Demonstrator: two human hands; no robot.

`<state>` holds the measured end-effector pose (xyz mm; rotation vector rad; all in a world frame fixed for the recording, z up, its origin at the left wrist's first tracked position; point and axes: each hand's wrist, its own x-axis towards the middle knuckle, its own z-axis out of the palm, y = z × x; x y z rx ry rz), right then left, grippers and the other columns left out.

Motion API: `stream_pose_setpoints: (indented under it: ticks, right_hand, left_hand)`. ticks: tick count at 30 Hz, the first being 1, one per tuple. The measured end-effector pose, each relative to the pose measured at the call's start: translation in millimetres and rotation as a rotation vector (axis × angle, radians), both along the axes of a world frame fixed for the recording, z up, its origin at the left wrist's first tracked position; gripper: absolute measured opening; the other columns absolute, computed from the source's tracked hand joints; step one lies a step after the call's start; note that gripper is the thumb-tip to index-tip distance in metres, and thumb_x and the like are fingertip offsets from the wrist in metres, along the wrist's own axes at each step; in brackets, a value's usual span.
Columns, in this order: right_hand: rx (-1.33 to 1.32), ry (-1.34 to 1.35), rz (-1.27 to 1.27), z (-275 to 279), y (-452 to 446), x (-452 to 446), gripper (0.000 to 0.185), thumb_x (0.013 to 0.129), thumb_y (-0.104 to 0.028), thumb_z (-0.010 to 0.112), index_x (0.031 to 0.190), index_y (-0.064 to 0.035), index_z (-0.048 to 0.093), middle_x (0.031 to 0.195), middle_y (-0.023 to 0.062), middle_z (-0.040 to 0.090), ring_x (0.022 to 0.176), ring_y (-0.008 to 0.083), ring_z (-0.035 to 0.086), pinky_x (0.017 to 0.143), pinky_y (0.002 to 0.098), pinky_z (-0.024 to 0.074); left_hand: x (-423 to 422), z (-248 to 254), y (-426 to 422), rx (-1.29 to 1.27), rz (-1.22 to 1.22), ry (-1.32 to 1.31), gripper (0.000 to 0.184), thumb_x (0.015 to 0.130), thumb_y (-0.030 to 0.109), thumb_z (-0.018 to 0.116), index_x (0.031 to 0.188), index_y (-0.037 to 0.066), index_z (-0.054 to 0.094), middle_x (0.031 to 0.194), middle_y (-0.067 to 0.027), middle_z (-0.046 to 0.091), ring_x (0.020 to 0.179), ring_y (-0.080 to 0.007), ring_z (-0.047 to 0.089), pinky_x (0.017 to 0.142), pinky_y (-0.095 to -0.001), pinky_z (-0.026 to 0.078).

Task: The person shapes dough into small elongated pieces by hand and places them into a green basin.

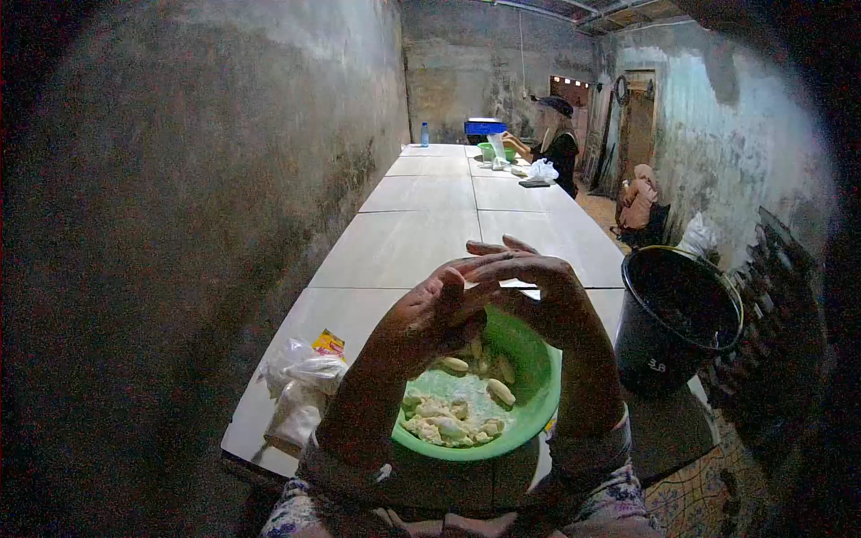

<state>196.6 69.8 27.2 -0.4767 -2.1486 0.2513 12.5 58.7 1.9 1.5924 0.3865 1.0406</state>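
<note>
My left hand (437, 309) and my right hand (535, 273) are pressed palm to palm above a green basin (543, 394), with their fingers crossing over each other. Whatever lies between the palms, if anything, is hidden. Inside the basin, a crumbly heap of pale dough (446, 421) sits toward the near left. Several small shaped dough pieces (500, 392) rest along the far and right side of it. My wrists and forearms cover parts of the basin's left and right rim.
Plastic bags of white powder (296, 403) and a yellow packet (329, 343) lie left on the white tabletop (417, 238). A black bucket (659, 345) stands at the right. Farther back, one person (558, 148) works at the table; another person (639, 199) sits low.
</note>
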Motion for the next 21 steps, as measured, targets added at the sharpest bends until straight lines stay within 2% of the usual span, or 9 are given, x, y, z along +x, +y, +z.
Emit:
stream_pose_setpoints:
  ticks: [2, 7, 11, 12, 13, 15, 17, 19, 21]
  right_hand:
    - [-0.197, 0.071, 0.062, -3, 6, 4, 0.036, 0.09, -0.03, 0.05, 0.119, -0.0117, 0.06, 0.123, 0.0095, 0.059, 0.123, 0.0278, 0.048, 0.111, 0.0521, 0.0145]
    - [-0.029, -0.096, -0.062, -7, 8, -1, 0.039, 0.089, -0.018, 0.055, 0.128, -0.0198, 0.053, 0.128, 0.0012, 0.056, 0.128, 0.026, 0.042, 0.11, 0.0572, 0.006]
    - [0.048, -0.092, -0.121, -9, 1, -10, 0.049, 0.083, -0.011, 0.061, 0.13, -0.0198, 0.051, 0.127, 0.0024, 0.056, 0.129, 0.0242, 0.042, 0.111, 0.057, 0.0041]
    - [0.017, -0.054, -0.074, -7, -2, -10, 0.052, 0.081, -0.009, 0.063, 0.13, -0.0196, 0.051, 0.126, 0.0027, 0.057, 0.129, 0.0235, 0.041, 0.111, 0.0571, 0.0032]
    - [0.03, -0.04, -0.06, -2, -7, -10, 0.047, 0.079, -0.007, 0.065, 0.124, -0.0162, 0.056, 0.12, 0.0057, 0.061, 0.12, 0.0247, 0.051, 0.108, 0.0525, 0.0245]
    - [-0.01, -0.01, 0.008, -5, -5, -2, 0.035, 0.077, -0.004, 0.066, 0.111, -0.01, 0.064, 0.107, 0.0098, 0.066, 0.102, 0.0243, 0.063, 0.091, 0.0399, 0.0472]
    - [-0.014, 0.075, 0.008, -5, -5, -3, 0.026, 0.078, -0.007, 0.067, 0.104, -0.008, 0.066, 0.101, 0.0104, 0.067, 0.093, 0.0227, 0.064, 0.083, 0.0352, 0.0495]
    - [0.004, 0.179, -0.065, -1, -9, -5, 0.018, 0.078, 0.0, 0.065, 0.095, -0.0036, 0.067, 0.093, 0.011, 0.067, 0.086, 0.0202, 0.066, 0.077, 0.0303, 0.0526]
    - [0.031, 0.183, -0.053, 0, -8, -4, 0.015, 0.078, -0.001, 0.065, 0.093, -0.0024, 0.068, 0.092, 0.0106, 0.067, 0.084, 0.0193, 0.066, 0.076, 0.0299, 0.0527]
  left_hand:
    - [-1, 0, -5, -0.065, 0.06, -0.035, 0.08, 0.085, 0.065, 0.042, 0.13, -0.001, 0.033, 0.082, -0.0002, 0.052, 0.052, -0.0025, 0.035, 0.044, -0.0165, 0.028]
    - [-2, -8, 7, -0.091, 0.019, -0.118, 0.075, 0.084, 0.064, 0.045, 0.129, 0.004, 0.035, 0.077, 0.0013, 0.05, 0.054, -0.0026, 0.037, 0.044, -0.0161, 0.03]
    - [-3, -3, 1, -0.125, 0.103, -0.016, 0.075, 0.086, 0.056, 0.053, 0.135, 0.005, 0.028, 0.094, -0.0044, 0.056, 0.077, -0.0076, 0.054, 0.062, -0.0177, 0.045]
    - [-10, 2, -6, -0.129, 0.183, 0.089, 0.076, 0.084, 0.06, 0.052, 0.131, 0.003, 0.035, 0.106, -0.0108, 0.056, 0.096, -0.0132, 0.055, 0.073, -0.0238, 0.049]
    - [-7, 0, -4, -0.132, 0.182, 0.09, 0.076, 0.084, 0.06, 0.052, 0.131, 0.003, 0.035, 0.106, -0.0108, 0.056, 0.096, -0.0132, 0.055, 0.073, -0.0238, 0.049]
    - [-2, -4, 2, -0.091, -0.013, -0.127, 0.075, 0.085, 0.057, 0.054, 0.134, 0.003, 0.034, 0.116, -0.0114, 0.056, 0.095, -0.0126, 0.055, 0.076, -0.0216, 0.046]
    - [-10, 0, -2, -0.136, -0.092, -0.093, 0.072, 0.087, 0.05, 0.056, 0.135, 0.002, 0.033, 0.125, -0.0123, 0.052, 0.099, -0.0136, 0.055, 0.081, -0.0212, 0.044]
    - [-16, 5, -4, 0.03, 0.167, 0.068, 0.065, 0.085, 0.045, 0.062, 0.128, 0.001, 0.043, 0.115, -0.0141, 0.059, 0.09, -0.0154, 0.06, 0.075, -0.0232, 0.048]
    - [-18, 0, 4, -0.057, 0.154, 0.05, 0.048, 0.085, 0.036, 0.065, 0.115, 0.0, 0.055, 0.1, -0.0136, 0.065, 0.076, -0.017, 0.064, 0.067, -0.0254, 0.05]
